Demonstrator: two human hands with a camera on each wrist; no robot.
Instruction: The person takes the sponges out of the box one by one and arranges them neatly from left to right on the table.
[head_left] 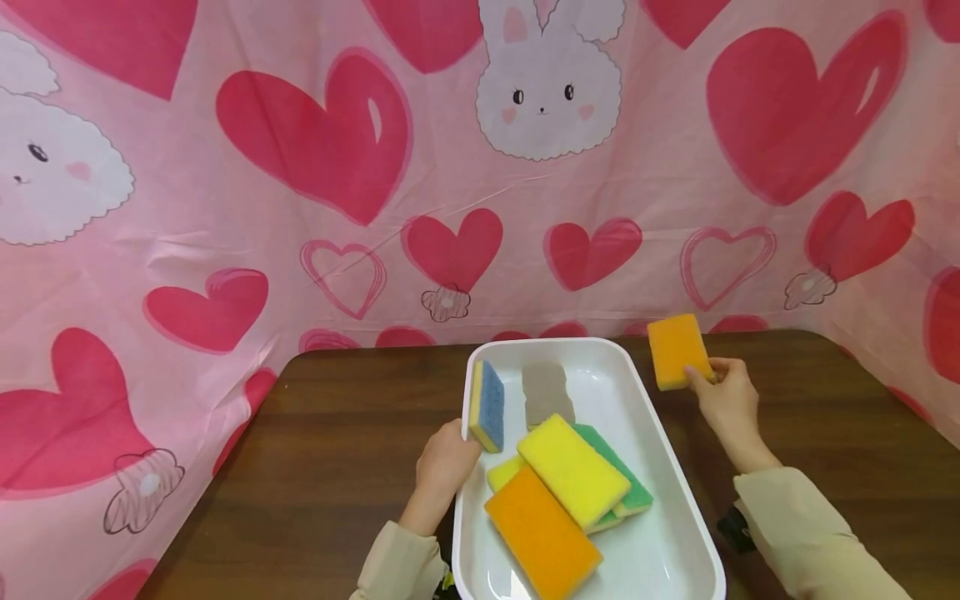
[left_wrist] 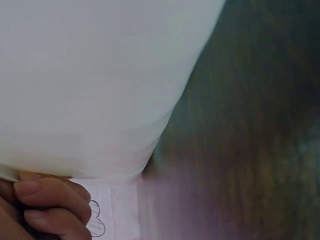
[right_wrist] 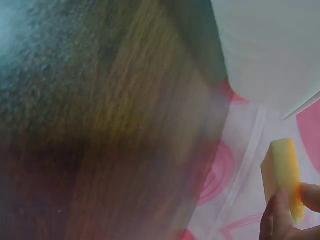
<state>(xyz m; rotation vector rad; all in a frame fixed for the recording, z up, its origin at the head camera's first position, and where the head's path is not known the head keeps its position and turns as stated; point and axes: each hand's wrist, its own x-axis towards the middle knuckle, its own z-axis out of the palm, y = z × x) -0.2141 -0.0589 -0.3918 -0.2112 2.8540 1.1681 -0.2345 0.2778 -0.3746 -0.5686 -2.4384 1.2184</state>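
Observation:
My right hand (head_left: 731,408) pinches an orange sponge (head_left: 677,350) by its near corner, raised just outside the far right side of the white tray (head_left: 678,454). In the right wrist view, the thumb and fingers squeeze this sponge (right_wrist: 281,170), whose foam side is pale yellow. My left hand (head_left: 446,461) grips the tray's left rim with curled fingers (left_wrist: 55,192). Right beside it, a blue and yellow sponge (head_left: 489,407) stands on edge along the tray's left wall. A yellow sponge (head_left: 573,471) overlaps an orange one (head_left: 543,533) and a green one (head_left: 622,471).
At the tray's far end lies a grey-beige wavy-edged piece (head_left: 546,393). Another yellow sponge (head_left: 504,472) peeks from under the pile. The tray stands on a dark wooden table (head_left: 360,425). A pink heart-patterned cloth (head_left: 525,192) hangs behind the table.

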